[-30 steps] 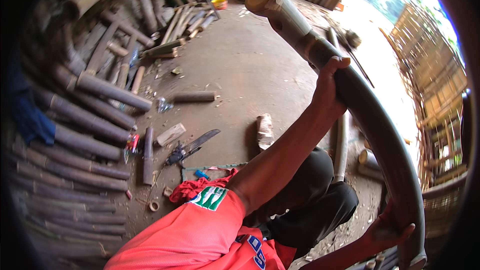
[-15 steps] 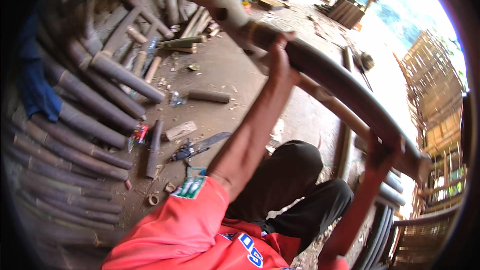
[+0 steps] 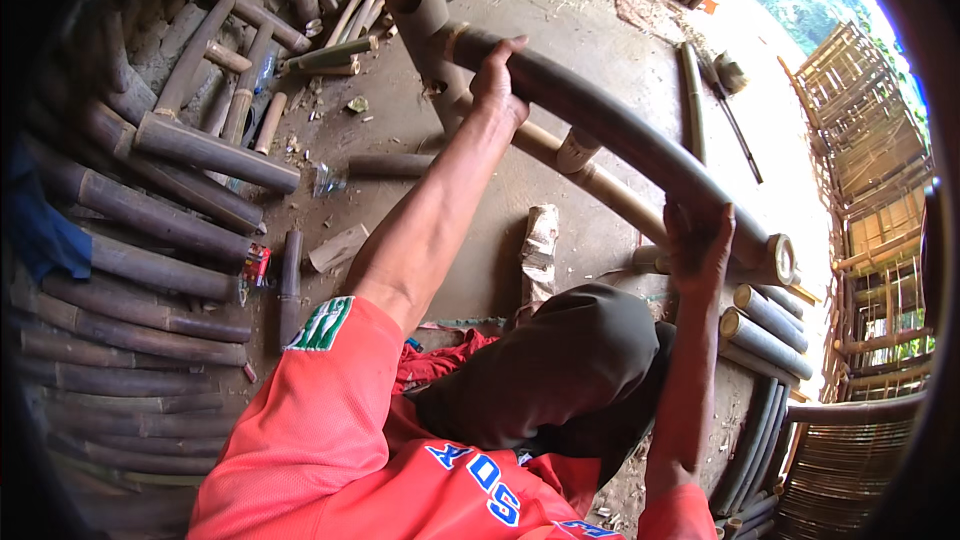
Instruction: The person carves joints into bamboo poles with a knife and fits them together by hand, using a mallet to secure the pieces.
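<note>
A bamboo frame spans the upper middle of the view, slanting down to the right. Its thick dark top pole joins an upright bamboo post with cut holes at the left end. Below runs a paler, thinner rail, tied to the pole by a short bamboo piece. Near the post, my left hand is closed around the dark pole, thumb on top. Toward its right end, my right hand grips the pole from the near side and below; some of its fingers are hidden.
Stacked dark bamboo poles fill the left side, with a blue cloth over them. A pale chopped log lies before my knee. Cut bamboo lengths lie at the right, near a woven bamboo wall. A long pole lies beyond.
The bamboo frame, held in both hands, sits lower and farther left in view, and its lower rail shows more. The whole view has shifted; the large knife on the floor no longer shows.
</note>
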### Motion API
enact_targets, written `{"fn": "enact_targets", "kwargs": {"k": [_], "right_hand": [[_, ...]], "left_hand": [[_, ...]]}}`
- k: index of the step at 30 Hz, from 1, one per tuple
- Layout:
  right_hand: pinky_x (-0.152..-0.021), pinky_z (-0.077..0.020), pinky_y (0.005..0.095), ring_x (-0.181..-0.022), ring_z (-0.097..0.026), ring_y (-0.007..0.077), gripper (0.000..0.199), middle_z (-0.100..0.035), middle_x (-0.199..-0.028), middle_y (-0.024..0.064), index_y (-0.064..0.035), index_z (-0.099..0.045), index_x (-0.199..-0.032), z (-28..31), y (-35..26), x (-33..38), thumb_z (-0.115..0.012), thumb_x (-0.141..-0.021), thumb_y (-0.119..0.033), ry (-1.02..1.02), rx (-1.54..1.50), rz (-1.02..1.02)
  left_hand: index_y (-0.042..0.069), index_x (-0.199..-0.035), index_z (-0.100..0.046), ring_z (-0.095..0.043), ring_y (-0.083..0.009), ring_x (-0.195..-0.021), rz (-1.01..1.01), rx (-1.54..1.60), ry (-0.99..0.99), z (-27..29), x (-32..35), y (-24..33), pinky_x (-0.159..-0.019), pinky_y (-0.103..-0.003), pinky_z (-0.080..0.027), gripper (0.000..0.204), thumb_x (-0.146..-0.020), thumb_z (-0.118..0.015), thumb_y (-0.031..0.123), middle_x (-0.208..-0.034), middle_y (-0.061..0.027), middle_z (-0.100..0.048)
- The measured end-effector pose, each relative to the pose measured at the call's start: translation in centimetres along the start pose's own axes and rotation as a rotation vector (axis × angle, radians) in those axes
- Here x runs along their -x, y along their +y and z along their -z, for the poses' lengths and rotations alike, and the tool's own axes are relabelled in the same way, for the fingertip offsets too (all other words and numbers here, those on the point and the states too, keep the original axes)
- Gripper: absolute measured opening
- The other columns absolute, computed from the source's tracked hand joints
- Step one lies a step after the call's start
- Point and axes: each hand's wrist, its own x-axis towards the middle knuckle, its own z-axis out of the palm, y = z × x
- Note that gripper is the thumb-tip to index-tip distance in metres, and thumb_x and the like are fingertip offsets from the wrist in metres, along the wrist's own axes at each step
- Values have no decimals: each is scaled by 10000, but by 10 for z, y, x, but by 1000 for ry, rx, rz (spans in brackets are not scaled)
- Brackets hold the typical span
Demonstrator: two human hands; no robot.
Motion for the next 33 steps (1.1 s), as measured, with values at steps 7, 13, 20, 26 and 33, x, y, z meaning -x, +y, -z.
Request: {"fn": "enact_targets", "kwargs": {"k": [7,13,20,26,33], "right_hand": [[-833,-614,431,-1024,-748,301,539,-734,-1207,198,6,-637,-1304,-53,-42,5,-707,-997,-431,-50,1152,27],[-1070,-437,607,-1327,-584,363,986,-617,-1410,162,-173,-463,-1559,-143,18,-100,-928,-734,-444,-277,2078,663],[-899,-530,569,-1108,-686,395,728,-704,-1175,141,-126,-598,-1276,-126,9,-186,-954,-691,-373,-187,2102,570],[-848,-547,549,-1068,-682,399,706,-671,-1129,142,-99,-581,-1219,-118,25,-228,-956,-653,-295,-254,1989,562],[-808,-562,529,-1004,-701,400,763,-662,-1101,163,-99,-541,-1247,-104,1,-267,-946,-606,-180,-156,2086,388]], "left_hand": [[144,-1260,-626,-645,-262,-1030,33,-429,114,-22,12,0,-837,-528,-550,791,-669,-946,561,-1169,-52,-653],[61,-1238,-655,-702,-240,-843,276,-878,-8,-13,17,39,-677,-416,-589,761,-770,-879,618,-1037,-120,-711],[67,-960,-801,-690,-108,-710,-247,-1621,38,52,46,252,-580,-272,-543,268,-832,-898,282,-840,-43,-765],[-48,-890,-767,-771,-330,-949,-721,-1925,909,145,64,599,-830,-427,-604,481,-671,-881,364,-1032,-244,-787],[26,-1364,-612,-629,-389,-1318,-416,-2375,1300,151,23,654,-1126,-454,-498,795,-678,-866,336,-1399,-243,-659]]}}
